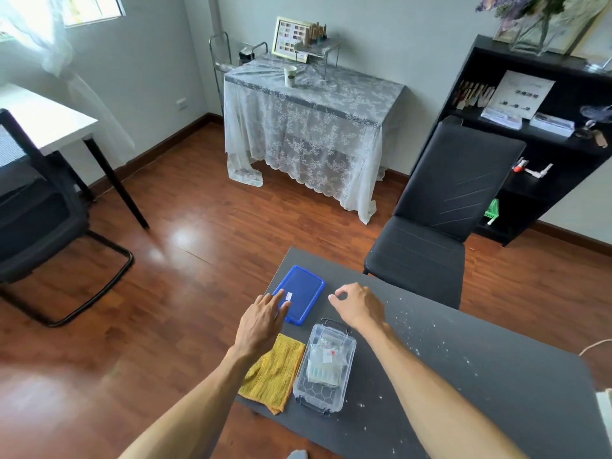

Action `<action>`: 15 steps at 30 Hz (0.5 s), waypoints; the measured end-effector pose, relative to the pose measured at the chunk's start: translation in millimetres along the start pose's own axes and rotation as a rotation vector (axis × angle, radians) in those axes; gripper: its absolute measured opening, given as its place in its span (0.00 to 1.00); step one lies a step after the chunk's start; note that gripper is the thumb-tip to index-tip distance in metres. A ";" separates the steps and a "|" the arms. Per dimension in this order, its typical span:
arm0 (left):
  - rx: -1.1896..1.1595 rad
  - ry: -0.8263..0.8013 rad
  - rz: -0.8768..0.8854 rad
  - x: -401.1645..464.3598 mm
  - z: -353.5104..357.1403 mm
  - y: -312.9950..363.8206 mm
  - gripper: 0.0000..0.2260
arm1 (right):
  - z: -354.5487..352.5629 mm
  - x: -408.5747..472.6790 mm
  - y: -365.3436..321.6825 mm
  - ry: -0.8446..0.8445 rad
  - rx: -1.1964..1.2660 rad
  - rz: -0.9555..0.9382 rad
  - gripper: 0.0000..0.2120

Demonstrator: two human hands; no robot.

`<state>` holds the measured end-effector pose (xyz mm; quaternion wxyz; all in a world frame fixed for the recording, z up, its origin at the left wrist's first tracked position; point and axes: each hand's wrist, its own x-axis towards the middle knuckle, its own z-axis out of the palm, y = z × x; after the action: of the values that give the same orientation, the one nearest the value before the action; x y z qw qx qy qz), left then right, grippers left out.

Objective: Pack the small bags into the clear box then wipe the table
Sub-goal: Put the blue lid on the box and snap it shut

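Low-centre, small bags [326, 361] fill the clear box [323, 397]; left hand [261, 321] flat on blue lid [303, 291], right hand [359, 304] loosely curled, empty.

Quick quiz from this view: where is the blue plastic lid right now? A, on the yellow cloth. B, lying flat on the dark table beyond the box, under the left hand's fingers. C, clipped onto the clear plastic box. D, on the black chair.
B: the blue plastic lid lies flat on the dark table past the open clear plastic box, with the left hand touching its near edge.
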<state>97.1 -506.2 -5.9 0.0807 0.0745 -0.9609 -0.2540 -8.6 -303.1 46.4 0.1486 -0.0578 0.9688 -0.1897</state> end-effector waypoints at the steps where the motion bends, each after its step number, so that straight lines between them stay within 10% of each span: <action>1: 0.004 -0.006 -0.011 3.9 1.9 -2.3 0.24 | 4.0 5.2 -1.4 -0.011 -0.021 0.016 0.15; 15: 0.071 -0.076 -0.137 41.1 33.0 -31.9 0.17 | 56.9 41.2 -12.1 -0.191 -0.065 0.029 0.17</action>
<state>54.0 -525.5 -45.3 0.0238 0.1334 -0.9644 -0.2272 -29.4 -341.2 -10.2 0.2409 -0.0665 0.9566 -0.1497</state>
